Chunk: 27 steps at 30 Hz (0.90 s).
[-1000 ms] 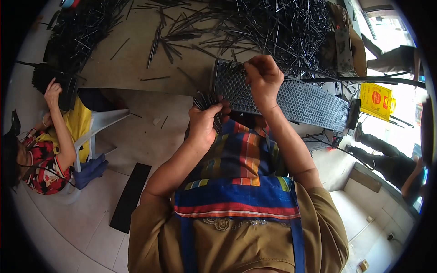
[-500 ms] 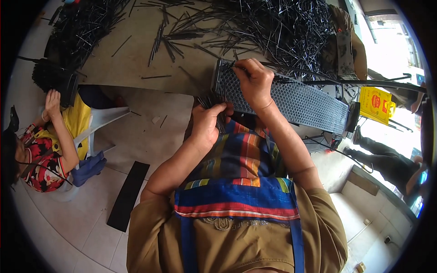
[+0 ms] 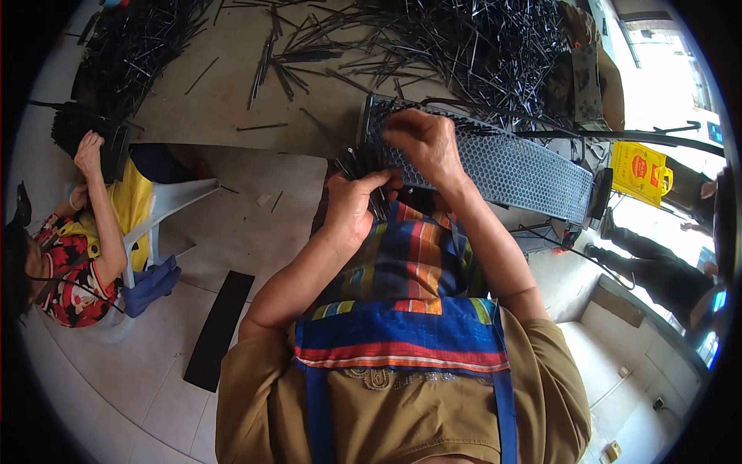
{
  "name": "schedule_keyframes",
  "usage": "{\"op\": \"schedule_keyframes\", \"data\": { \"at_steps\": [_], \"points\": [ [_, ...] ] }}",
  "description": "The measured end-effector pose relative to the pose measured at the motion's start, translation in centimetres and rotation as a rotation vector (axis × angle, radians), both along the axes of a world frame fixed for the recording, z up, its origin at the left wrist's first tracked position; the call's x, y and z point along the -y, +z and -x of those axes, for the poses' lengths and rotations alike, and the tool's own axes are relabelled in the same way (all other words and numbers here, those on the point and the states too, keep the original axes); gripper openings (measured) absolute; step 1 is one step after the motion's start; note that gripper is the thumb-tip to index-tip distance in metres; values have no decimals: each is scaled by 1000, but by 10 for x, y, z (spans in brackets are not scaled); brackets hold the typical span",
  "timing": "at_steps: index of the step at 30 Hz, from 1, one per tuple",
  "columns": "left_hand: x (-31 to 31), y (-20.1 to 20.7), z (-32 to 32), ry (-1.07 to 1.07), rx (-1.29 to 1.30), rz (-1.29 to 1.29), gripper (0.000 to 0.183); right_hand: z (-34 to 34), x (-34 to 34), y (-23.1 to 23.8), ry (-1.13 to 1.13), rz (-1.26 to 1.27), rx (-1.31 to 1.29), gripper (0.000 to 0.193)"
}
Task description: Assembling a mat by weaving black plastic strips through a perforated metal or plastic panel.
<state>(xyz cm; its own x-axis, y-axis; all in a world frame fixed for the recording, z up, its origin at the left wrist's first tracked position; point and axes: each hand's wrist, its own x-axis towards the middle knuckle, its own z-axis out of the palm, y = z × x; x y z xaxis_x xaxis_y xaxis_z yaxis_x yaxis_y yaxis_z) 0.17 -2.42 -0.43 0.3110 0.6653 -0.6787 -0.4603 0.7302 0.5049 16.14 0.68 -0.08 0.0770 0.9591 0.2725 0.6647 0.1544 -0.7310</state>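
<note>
Right hand (image 3: 430, 147) has shifted left, curled over the panel (image 3: 518, 174), its hold unclear. Strips (image 3: 479, 54) litter the bench (image 3: 224, 108) above a tiled floor (image 3: 147, 379). At the bench's near edge, the panel's long axis slopes down rightward; the left hand (image 3: 352, 203) grips a bundle (image 3: 355, 161) pointing up-left

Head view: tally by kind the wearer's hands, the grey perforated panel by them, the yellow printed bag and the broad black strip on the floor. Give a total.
Wearer's hands: 2
Grey perforated panel: 1
Yellow printed bag: 1
Broad black strip: 1
Total: 5
</note>
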Motion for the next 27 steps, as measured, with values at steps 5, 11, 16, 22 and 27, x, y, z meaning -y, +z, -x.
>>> {"op": "schedule_keyframes", "data": {
  "at_steps": [5, 11, 16, 22, 27],
  "points": [
    [0, -5, 0, 14, -45, 23, 17, -4, 6, 0, -151, 351, -759, 13],
    [-1, -5, 2, -29, -88, 4, 14, -11, -11, -3, -293, -137, -201, 6],
    [-1, -6, 1, -33, -68, 4, 13, -2, -10, 8, -152, -211, 19, 9],
    [-2, -2, 0, 0, -45, 33, 10, -4, -9, 12, -129, -266, 13, 9],
    [1, -2, 1, -22, -69, -9, 9, -4, -14, 9, -87, -285, 69, 10]
  ]
}}
